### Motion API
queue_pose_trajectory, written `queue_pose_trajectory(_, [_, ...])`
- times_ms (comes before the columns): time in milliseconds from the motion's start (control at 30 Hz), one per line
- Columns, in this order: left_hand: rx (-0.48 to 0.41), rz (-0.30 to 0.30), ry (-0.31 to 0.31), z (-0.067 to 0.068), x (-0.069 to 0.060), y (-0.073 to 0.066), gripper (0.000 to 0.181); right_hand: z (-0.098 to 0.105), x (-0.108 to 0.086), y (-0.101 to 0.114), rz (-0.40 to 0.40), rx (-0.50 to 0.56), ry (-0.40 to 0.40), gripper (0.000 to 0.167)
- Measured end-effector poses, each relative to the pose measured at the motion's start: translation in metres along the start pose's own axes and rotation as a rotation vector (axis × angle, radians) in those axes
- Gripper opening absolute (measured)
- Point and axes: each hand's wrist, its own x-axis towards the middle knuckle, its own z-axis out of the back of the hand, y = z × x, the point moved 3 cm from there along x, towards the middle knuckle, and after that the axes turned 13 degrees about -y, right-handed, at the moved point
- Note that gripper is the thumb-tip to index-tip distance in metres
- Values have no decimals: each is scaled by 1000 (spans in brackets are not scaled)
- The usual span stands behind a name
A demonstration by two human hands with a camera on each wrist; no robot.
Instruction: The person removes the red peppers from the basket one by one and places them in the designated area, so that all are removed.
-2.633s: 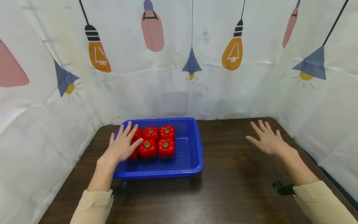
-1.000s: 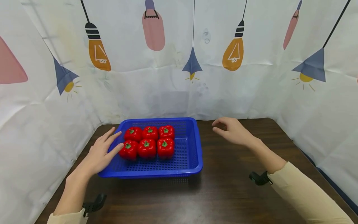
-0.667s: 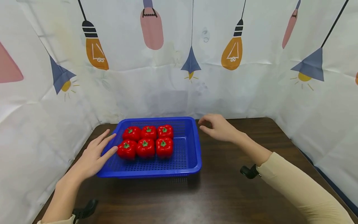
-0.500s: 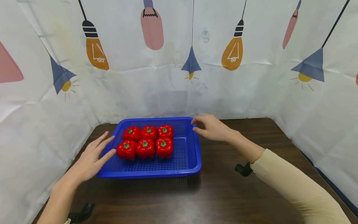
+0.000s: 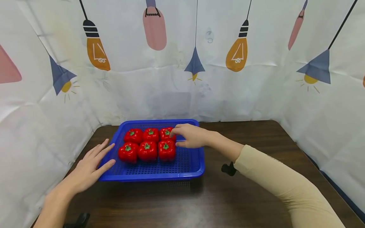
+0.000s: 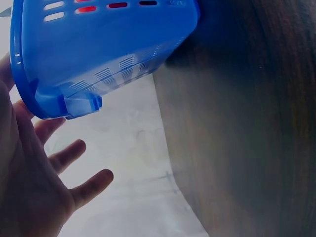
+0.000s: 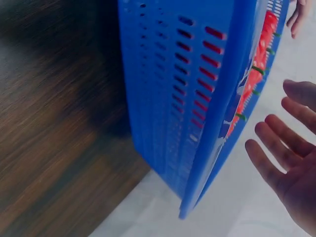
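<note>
A white cloth [image 5: 176, 104] printed with lamps and bulbs is hanging at 12 o'clock, behind a dark brown tabletop [image 5: 242, 133]. With the basket taken as the centre of the clock, a black wrist piece [image 5: 77, 221] is showing at about 8 o'clock, at the lower edge of the head view. The left hand [image 5: 86, 167] is lying between 8 and 9 o'clock, its fingers spreading and pointing toward 1 or 2 o'clock. Its grip is released, and the fingertips are staying close by the basket's left rim; whether they are touching it, I cannot tell.

The blue basket [image 5: 159, 176] is resting on the tabletop, and inside it six red peppers [image 5: 147, 151] are sitting upright in two rows of three, their green stems facing up. The bare basket floor is showing toward 3 and 6 o'clock.

The right hand [image 5: 194, 136] is hovering over the basket between 2 and 3 o'clock, its fingers curving loosely toward 9 o'clock and partly covering the far right pepper [image 5: 164, 134]. Its grip is released, holding nothing; contact with that pepper is unclear. Between 3 and 4 o'clock, a beige sleeve [image 5: 273, 174] is covering the right forearm.
</note>
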Motion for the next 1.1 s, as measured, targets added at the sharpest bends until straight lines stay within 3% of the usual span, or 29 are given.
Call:
queue_pose_trajectory(367, [-26,41,46,-5,-10,4,65,-18,19,4,8,-24,177,46])
queue_pose_trajectory(600, [-51,63,58,-5,-11,7,76,-22,25,5,-2,-29,203,54])
queue_pose_trajectory(1100, [-123,7,83,-8,-11,9,87,-34,39,8,-16,-77,246,64])
